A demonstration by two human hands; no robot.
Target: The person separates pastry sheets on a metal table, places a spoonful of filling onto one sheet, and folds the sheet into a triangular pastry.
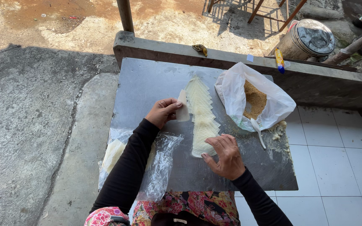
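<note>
wrappers row (202, 117) mid board (147, 83); filling bag (254, 100) right, spoon (258, 132) before it; plastic pack (160, 167) left.

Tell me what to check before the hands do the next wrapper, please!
1. Left hand holds one thin wrapper: ok.
2. Right hand presses flat on the row of wrappers: ok.
3. Row stays overlapped in a neat line on the metal sheet: ok.
4. White bag open, brown filling in view: ok.
5. White spoon lying beside the bag: ok.
6. Held wrapper untorn: cannot tell.
</note>
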